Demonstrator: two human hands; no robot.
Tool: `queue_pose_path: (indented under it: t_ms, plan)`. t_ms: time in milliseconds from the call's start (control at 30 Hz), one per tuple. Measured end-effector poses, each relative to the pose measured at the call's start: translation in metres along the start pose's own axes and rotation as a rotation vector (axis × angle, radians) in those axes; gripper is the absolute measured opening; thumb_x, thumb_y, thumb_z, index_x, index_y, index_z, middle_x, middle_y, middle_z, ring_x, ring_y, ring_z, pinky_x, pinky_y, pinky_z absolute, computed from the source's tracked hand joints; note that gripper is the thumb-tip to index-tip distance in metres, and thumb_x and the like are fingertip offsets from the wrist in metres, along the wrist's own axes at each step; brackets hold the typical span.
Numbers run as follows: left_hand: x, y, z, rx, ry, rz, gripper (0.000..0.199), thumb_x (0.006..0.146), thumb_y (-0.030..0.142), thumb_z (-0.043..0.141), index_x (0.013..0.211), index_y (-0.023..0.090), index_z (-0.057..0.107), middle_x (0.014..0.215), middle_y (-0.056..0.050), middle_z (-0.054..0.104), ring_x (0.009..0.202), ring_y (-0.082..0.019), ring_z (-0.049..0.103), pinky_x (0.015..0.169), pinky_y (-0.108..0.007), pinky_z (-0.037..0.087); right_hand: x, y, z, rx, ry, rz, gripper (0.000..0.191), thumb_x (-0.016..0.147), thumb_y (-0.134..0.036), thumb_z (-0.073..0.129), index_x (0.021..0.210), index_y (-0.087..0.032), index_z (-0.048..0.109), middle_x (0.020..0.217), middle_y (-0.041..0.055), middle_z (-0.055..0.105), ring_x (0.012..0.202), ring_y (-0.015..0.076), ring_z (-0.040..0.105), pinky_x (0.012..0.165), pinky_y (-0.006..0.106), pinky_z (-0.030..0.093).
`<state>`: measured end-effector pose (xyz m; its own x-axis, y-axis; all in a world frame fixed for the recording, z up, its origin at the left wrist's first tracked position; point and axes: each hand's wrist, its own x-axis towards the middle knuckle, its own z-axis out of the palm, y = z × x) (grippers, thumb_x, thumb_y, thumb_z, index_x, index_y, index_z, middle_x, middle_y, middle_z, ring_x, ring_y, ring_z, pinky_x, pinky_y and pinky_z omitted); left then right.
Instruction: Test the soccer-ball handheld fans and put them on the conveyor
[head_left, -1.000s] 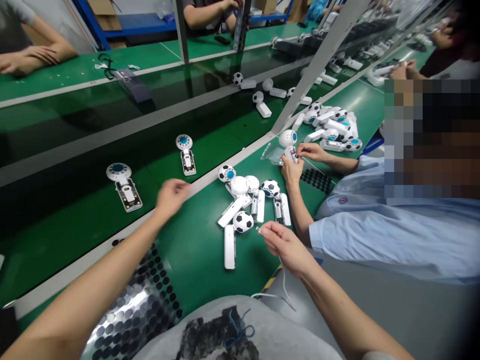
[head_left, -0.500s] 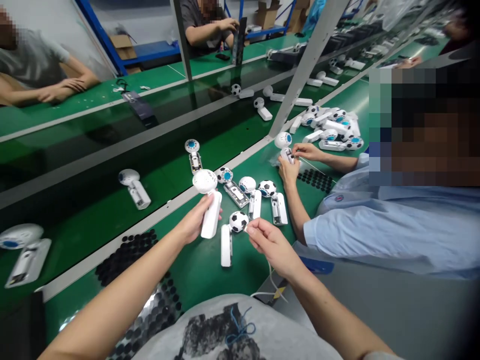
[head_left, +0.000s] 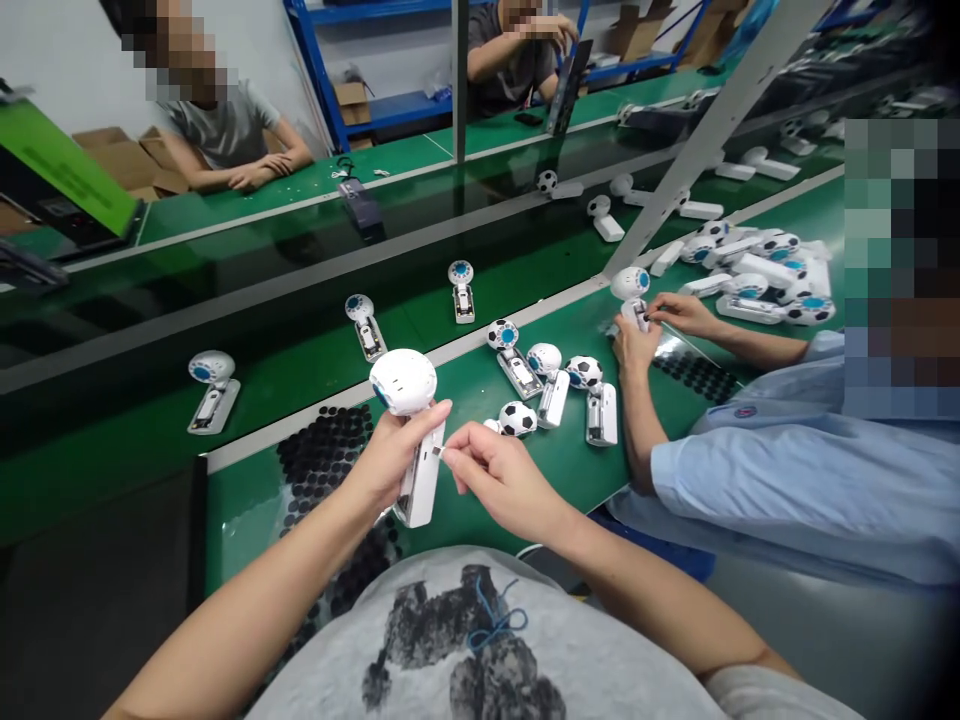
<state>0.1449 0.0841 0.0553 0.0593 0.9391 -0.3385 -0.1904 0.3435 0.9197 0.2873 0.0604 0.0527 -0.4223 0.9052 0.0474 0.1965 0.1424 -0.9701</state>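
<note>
My left hand is closed around the handle of a white device with a round head, held upright above the bench. Its handle has a small port on the side facing right. In my right hand, thumb and forefinger pinch a small USB cable plug, its metal tip close beside the port; I cannot tell if they touch. Just beyond my right hand lies a football-patterned device, partly hidden. Similar devices, one with a white head and one football-patterned, rest behind it.
Sheets of black round pads lie left of my hands. More devices sit on the green conveyor. At right, a co-worker's hands work on another device, near a pile of devices. A slanted metal post rises from the conveyor edge.
My left hand has turned the device so its side port shows and brought it nearer. My right hand has carried the plug from beside the football-patterned device to the port. The view has swung left.
</note>
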Motion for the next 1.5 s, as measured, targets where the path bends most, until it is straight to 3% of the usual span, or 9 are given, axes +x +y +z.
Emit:
queue_pose_path:
  t_ms: [200,433,667,900,1000,1100,1167,1367,1500]
  plan:
    - [-0.008,-0.003,0.002,-0.029,0.042,0.040,0.030,0.067,0.043,0.065,0.077,0.016,0.055,0.062,0.004,0.050,0.055,-0.008,0.045,0.052,-0.020,0.036,-0.005,-0.003,0.004,-0.145,0.021,0.000,0.012,0.086,-0.022,0.044,0.075,-0.018,0.048,0.056,-0.0047,0.051,0.051,0.0087,0.046,0.051,0.021,0.033]
    - [-0.011,-0.013,-0.009,0.259,-0.069,0.049,0.041,0.071,0.036,0.063,0.106,0.018,0.054,0.098,-0.005,0.059,0.094,-0.019,0.052,0.080,-0.027,0.039,0.000,0.012,0.006,-0.278,-0.072,0.057,0.017,0.083,-0.019,0.046,0.066,-0.019,0.043,0.053,-0.0046,0.048,0.048,0.0085,0.040,0.048,0.022,0.028]
    - [-0.005,-0.024,-0.020,0.112,-0.131,-0.166,0.045,0.072,0.035,0.062,0.111,0.018,0.047,0.091,-0.004,0.058,0.077,-0.015,0.055,0.069,-0.025,0.042,0.004,0.032,0.014,-0.126,-0.112,0.195,0.016,0.081,-0.022,0.047,0.066,-0.018,0.044,0.051,-0.0063,0.042,0.047,0.0075,0.036,0.046,0.020,0.027]
    - [0.025,-0.031,-0.022,0.303,-0.082,0.074,0.029,0.071,0.035,0.060,0.089,0.014,0.056,0.076,-0.003,0.058,0.068,-0.015,0.052,0.064,-0.025,0.040,0.024,0.039,0.011,0.030,-0.104,0.276,0.019,0.082,-0.030,0.044,0.068,-0.018,0.044,0.051,-0.0079,0.036,0.043,0.0062,0.029,0.040,0.019,0.023]
    - [0.042,-0.021,-0.048,0.484,-0.042,0.204,0.028,0.071,0.036,0.059,0.090,0.015,0.058,0.085,-0.005,0.061,0.077,-0.018,0.054,0.071,-0.028,0.040,0.021,0.038,-0.013,0.233,-0.106,0.407,0.023,0.079,-0.037,0.050,0.067,-0.019,0.044,0.049,-0.0103,0.028,0.039,0.0050,0.021,0.037,0.019,0.015]
    - [0.070,-0.003,-0.101,0.576,0.272,0.187,0.031,0.068,0.036,0.059,0.090,0.015,0.058,0.082,-0.006,0.062,0.071,-0.019,0.055,0.066,-0.028,0.040,0.009,0.039,-0.049,0.287,0.107,0.440,0.028,0.074,-0.044,0.059,0.070,-0.018,0.048,0.049,-0.0110,0.020,0.040,0.0054,0.017,0.039,0.021,0.010]
    - [0.096,0.008,-0.138,0.594,0.357,0.168,0.032,0.065,0.035,0.062,0.089,0.014,0.058,0.080,-0.006,0.062,0.069,-0.020,0.055,0.064,-0.029,0.040,0.002,0.039,-0.064,0.291,0.214,0.421,0.030,0.075,-0.046,0.058,0.072,-0.018,0.049,0.051,-0.0102,0.020,0.043,0.0061,0.017,0.041,0.022,0.011]
    - [0.177,0.022,-0.194,0.633,0.422,0.117,0.026,0.063,0.033,0.065,0.078,0.013,0.058,0.073,-0.007,0.062,0.070,-0.021,0.056,0.065,-0.030,0.041,0.010,0.037,-0.050,0.270,0.089,0.466,0.034,0.079,-0.053,0.049,0.072,-0.019,0.046,0.052,-0.0092,0.019,0.047,0.0086,0.016,0.044,0.024,0.013]
    - [0.195,0.031,-0.214,0.721,0.566,0.114,0.024,0.058,0.031,0.069,0.059,0.015,0.052,0.065,-0.009,0.057,0.080,-0.029,0.056,0.069,-0.034,0.040,0.016,0.038,-0.043,0.274,0.100,0.521,0.038,0.075,-0.057,0.051,0.069,-0.020,0.045,0.052,-0.0092,0.017,0.047,0.0089,0.014,0.044,0.024,0.012]
